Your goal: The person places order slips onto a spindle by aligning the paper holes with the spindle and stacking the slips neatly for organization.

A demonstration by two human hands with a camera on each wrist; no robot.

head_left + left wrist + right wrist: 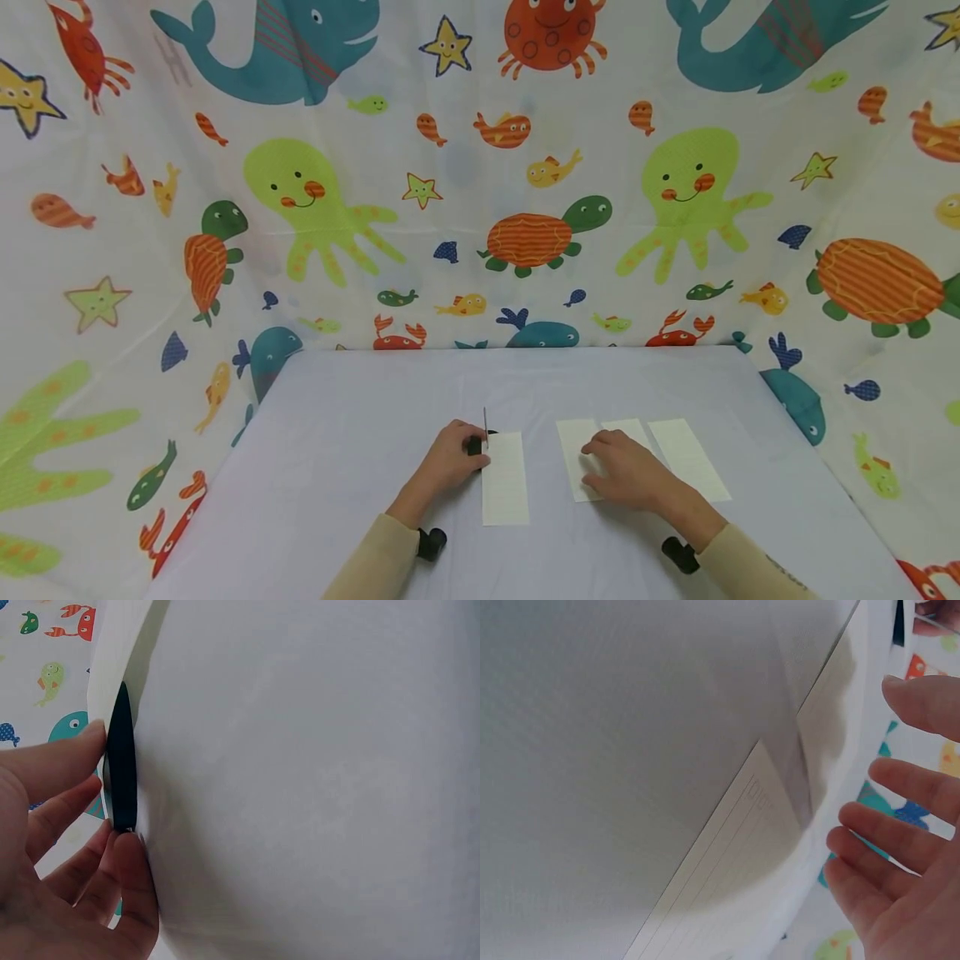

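Dark binder clip [476, 444] sits at the top left edge of a lined paper slip [505, 479] on the desk [337, 467]. Left hand [450, 458] pinches the clip between thumb and fingers; that grip is closed on it. Clip looks rigid, springy and small: squeeze the handles, not the body. Paper is thin, floppy and slides easily. Right hand [626, 468] lies flat, fingers relaxed, pressing another slip [579, 442]; two more slips [686, 457] just beside it.

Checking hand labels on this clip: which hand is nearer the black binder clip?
Left. The left hand pinches the black binder clip at the lined paper strip's top corner; the right hand rests apart on other strips.
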